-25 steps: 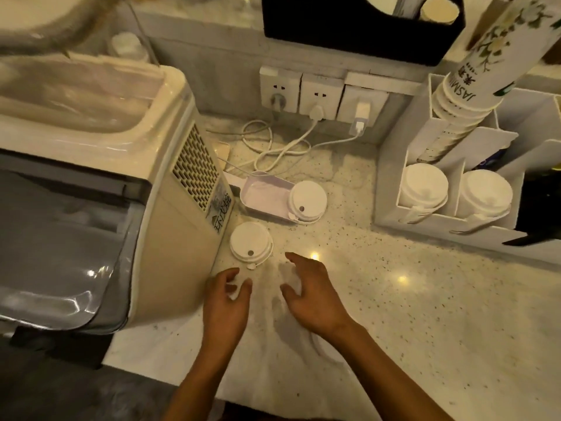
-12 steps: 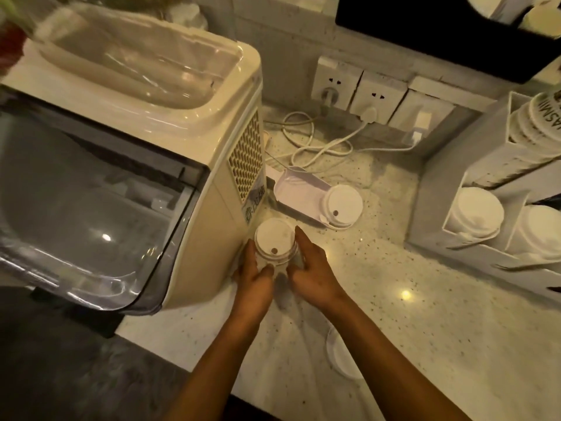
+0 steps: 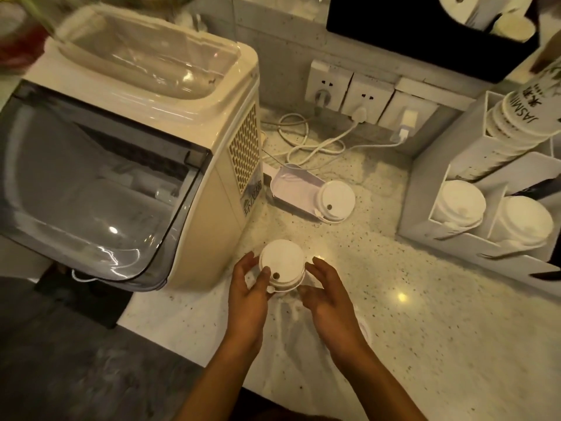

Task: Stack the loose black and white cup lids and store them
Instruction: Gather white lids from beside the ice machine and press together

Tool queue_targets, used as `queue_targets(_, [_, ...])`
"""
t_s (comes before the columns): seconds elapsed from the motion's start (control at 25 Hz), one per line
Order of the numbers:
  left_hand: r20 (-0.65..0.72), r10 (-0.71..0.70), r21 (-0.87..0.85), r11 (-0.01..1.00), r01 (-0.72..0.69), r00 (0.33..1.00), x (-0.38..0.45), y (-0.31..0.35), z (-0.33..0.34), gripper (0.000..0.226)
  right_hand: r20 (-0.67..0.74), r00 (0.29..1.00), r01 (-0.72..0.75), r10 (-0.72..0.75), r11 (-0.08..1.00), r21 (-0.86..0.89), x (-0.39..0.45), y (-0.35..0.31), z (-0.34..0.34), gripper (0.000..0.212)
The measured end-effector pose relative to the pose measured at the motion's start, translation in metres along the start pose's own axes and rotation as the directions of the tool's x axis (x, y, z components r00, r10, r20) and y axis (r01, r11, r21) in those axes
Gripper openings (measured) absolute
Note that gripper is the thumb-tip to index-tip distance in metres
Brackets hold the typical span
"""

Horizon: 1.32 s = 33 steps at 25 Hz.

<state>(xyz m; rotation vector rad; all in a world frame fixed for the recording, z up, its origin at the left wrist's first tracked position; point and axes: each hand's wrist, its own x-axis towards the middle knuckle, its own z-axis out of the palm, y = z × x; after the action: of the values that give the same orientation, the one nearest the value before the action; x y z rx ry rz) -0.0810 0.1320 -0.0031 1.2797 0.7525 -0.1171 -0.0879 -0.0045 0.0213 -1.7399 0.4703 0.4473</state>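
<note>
Near edge of speckled stone surface (image 3: 440,344), open room to the right: left hand (image 3: 250,288) grasps a small stack of round white plastic lids (image 3: 282,268), right hand (image 3: 326,294) loose-fingered beside it, contact unclear; farther, another lid (image 3: 337,200) leans on a scoop (image 3: 293,189), far-right organizer (image 3: 425,189) cut off.

Dim warm light, countertop (image 3: 425,314) glare spots (edges bowed, top-left blurred)

My counter (image 3: 425,314) is glossy speckled stone; the white lids (image 3: 282,265) look like smooth matt plastic, beside the ice maker (image 3: 212,208) in shiny cream plastic.
</note>
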Motion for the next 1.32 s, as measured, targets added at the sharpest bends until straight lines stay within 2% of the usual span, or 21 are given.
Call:
queue_targets(0.16, [-0.07, 0.0, -0.052, 0.999, -0.004, 0.998, -0.005, -0.006, -0.014, 0.037, -0.014, 1.0, -0.017, 0.017, 1.0, -0.006, -0.019, 0.009, -0.002, 0.047])
queue_targets(0.24, [-0.046, -0.003, -0.053, 0.999, 0.001, 0.999, -0.006, -0.004, -0.024, 0.038, -0.034, 0.999, -0.022, 0.021, 0.999, -0.024, -0.019, 0.003, -0.008, 0.037])
queue_targets(0.36, [0.169, 0.032, 0.048, 0.998, -0.041, 0.985, -0.011, 0.003, -0.04, 0.043, -0.028, 1.0, -0.006, 0.004, 0.998, -0.059, -0.016, -0.007, -0.02, 0.026])
queue_targets(0.48, [0.446, 0.031, 0.19, 0.973, -0.129, 0.894, -0.021, 0.009, -0.05, 0.047, 0.088, 0.995, -0.031, 0.04, 0.994, -0.106, -0.016, -0.011, -0.027, 0.021])
queue_targets(0.56, [0.543, 0.0, 0.231, 0.961, -0.15, 0.84, -0.026, 0.012, -0.051, 0.047, 0.156, 0.984, -0.063, 0.088, 0.985, -0.162, -0.017, -0.008, -0.028, 0.02])
queue_targets(0.68, [0.6, -0.043, 0.274, 0.949, -0.155, 0.799, -0.031, 0.013, -0.047, 0.049, 0.191, 0.973, -0.094, 0.126, 0.981, -0.168, -0.021, 0.0, -0.032, 0.015])
queue_targets(0.8, [0.616, -0.075, 0.321, 0.933, -0.163, 0.784, -0.032, 0.012, -0.046, 0.051, 0.254, 0.957, -0.112, 0.139, 0.986, -0.121, -0.028, 0.005, -0.037, 0.014])
queue_targets(0.92, [0.583, -0.064, 0.337, 0.926, -0.169, 0.81, -0.032, 0.015, -0.051, 0.049, 0.266, 0.955, -0.104, 0.131, 0.988, -0.114, -0.033, 0.007, -0.039, 0.013])
queue_targets(1.0, [0.529, -0.066, 0.312, 0.942, -0.122, 0.846, -0.031, 0.016, -0.054, 0.046, 0.234, 0.965, -0.108, 0.121, 0.992, -0.067, -0.035, 0.009, -0.041, 0.013])
queue_targets(1.16, [0.453, -0.08, 0.253, 0.967, -0.042, 0.888, -0.036, 0.013, -0.06, 0.042, 0.116, 0.984, -0.151, 0.132, 0.973, 0.172, -0.04, 0.015, -0.043, 0.011])
queue_targets(1.24, [0.448, -0.066, 0.234, 0.971, -0.046, 0.892, -0.042, 0.008, -0.058, 0.04, 0.059, 0.985, -0.169, 0.16, 0.962, 0.215, -0.042, 0.019, -0.037, 0.011])
queue_targets(1.32, [0.41, -0.046, 0.257, 0.964, -0.067, 0.911, -0.047, 0.0, -0.054, 0.035, 0.037, 0.985, -0.174, 0.17, 0.967, 0.186, -0.046, 0.025, -0.028, 0.009])
